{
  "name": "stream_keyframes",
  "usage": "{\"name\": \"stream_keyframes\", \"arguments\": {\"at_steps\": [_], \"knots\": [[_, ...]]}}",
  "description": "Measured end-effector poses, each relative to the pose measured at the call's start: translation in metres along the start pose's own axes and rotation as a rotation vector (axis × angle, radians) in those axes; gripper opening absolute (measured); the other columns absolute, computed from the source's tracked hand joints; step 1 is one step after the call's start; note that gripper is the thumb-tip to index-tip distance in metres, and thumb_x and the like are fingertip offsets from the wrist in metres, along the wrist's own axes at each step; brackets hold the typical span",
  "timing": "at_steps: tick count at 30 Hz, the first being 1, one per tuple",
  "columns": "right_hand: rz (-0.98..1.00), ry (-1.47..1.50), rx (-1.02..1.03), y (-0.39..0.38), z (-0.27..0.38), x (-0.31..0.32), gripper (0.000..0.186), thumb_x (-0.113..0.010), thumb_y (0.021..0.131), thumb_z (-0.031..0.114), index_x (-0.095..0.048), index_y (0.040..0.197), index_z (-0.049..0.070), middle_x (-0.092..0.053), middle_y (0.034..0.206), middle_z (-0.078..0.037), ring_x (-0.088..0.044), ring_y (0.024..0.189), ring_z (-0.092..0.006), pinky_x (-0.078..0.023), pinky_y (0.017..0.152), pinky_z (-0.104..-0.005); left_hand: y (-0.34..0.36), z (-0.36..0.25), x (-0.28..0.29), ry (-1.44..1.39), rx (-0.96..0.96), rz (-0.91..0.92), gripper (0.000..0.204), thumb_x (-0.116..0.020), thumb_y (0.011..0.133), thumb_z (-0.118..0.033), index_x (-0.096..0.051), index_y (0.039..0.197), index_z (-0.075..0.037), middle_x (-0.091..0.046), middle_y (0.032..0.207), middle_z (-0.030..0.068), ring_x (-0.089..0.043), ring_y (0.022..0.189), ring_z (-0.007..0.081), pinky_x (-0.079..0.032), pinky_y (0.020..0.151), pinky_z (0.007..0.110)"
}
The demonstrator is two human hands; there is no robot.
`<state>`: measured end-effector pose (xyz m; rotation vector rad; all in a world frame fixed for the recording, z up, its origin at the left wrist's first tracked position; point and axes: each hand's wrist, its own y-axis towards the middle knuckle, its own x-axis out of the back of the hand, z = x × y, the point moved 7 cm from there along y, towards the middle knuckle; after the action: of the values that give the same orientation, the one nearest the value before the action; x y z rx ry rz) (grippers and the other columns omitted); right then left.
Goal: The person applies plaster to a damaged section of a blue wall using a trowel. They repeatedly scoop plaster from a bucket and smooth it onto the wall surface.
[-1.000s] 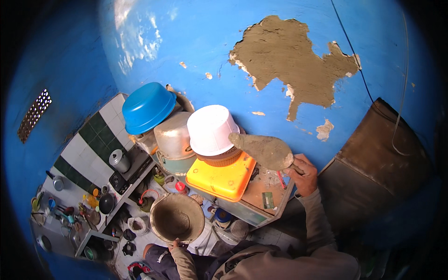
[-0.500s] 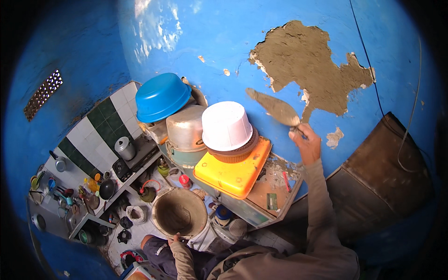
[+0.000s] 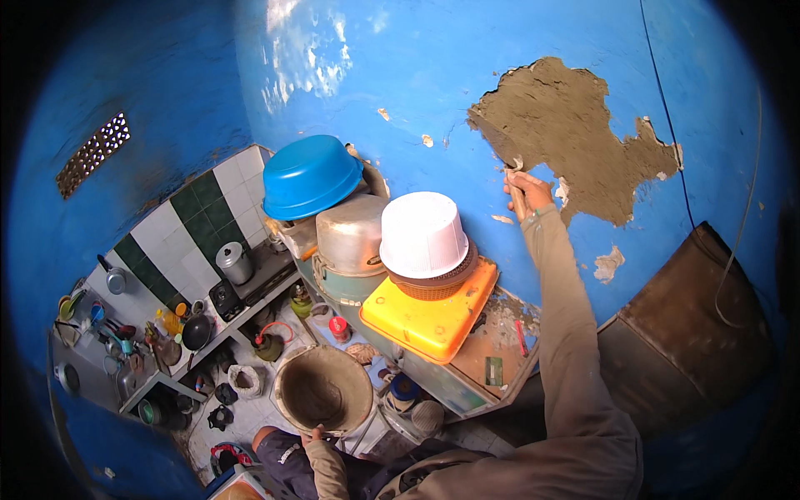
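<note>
Mortar [image 3: 575,125] marks the blue kitchen wall [image 3: 400,92]. The right hand [image 3: 534,192], fingers clamped on a trowel [image 3: 517,201], is now higher, at the mortar's lower left edge; the left hand [image 3: 313,435] grips a bucket [image 3: 365,379].

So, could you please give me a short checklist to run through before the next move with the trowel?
1. Trowel held: ok, by its handle in the right grip.
2. Bucket held: ok, the left grip is on its near rim.
3. Bucket's contents: cannot tell how much; the inside looks brown-coated.
4. Brown patch filled to its edges: not ok, pale spots show along them.
5. White tub covered: not ok, nothing lies over it.
</note>
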<state>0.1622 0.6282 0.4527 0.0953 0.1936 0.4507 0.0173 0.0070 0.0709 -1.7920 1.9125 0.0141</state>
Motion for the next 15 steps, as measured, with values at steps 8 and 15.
{"name": "stream_keyframes", "arguments": {"at_steps": [8, 15], "knots": [[-0.071, -0.01, -0.038, 0.008, -0.001, 0.002, 0.024, -0.062, 0.081, 0.014, -0.059, 0.099, -0.001, -0.062, 0.086, -0.009, -0.058, 0.068, -0.0143, -0.043, 0.039, -0.0273, 0.007, 0.003, 0.001, 0.02, -0.026, 0.003, 0.043, -0.057, 0.073, -0.007, -0.049, 0.116, -0.009, -0.058, 0.087, 0.005, -0.054, 0.068, 0.0179, -0.049, 0.05, 0.031], [-0.088, -0.079, 0.002, 0.01, 0.0, 0.007, 0.023, -0.061, 0.082, 0.015, -0.059, 0.098, -0.001, -0.062, 0.086, -0.008, -0.058, 0.068, -0.0139, -0.043, 0.04, -0.0272, 0.011, 0.01, 0.002, 0.048, 0.007, -0.008, 0.046, -0.059, 0.073, -0.008, -0.048, 0.118, -0.01, -0.058, 0.083, 0.0053, -0.054, 0.065, 0.0186, -0.05, 0.05, 0.033]]}}
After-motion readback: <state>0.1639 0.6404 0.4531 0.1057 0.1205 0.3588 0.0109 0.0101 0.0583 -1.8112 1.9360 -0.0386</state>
